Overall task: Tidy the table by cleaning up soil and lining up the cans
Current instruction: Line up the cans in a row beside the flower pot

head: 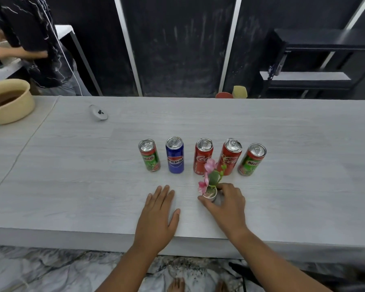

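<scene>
The table [72, 186] is pale grey woodgrain; its near edge runs just below both hands, and wide bare surface lies to the left and right of the cans. Five cans stand upright in a row across the middle, apart from one another: Milo can [149, 155], Pepsi can [175, 155], Coke can [203, 155], second Coke can [229, 156], second Milo can [251, 159]. The left hand [159, 216] lies flat, palm down, fingers spread, holding nothing. The right hand [227, 204] is closed around a small pot [210, 194] just in front of the Coke cans; its fingers hide most of the pot wall. Pink flowers [210, 165] rise from the pot and overlap both Coke cans. A basket [13, 110] is cut off at the left edge. Whether soil lies on the table cannot be made out.
</scene>
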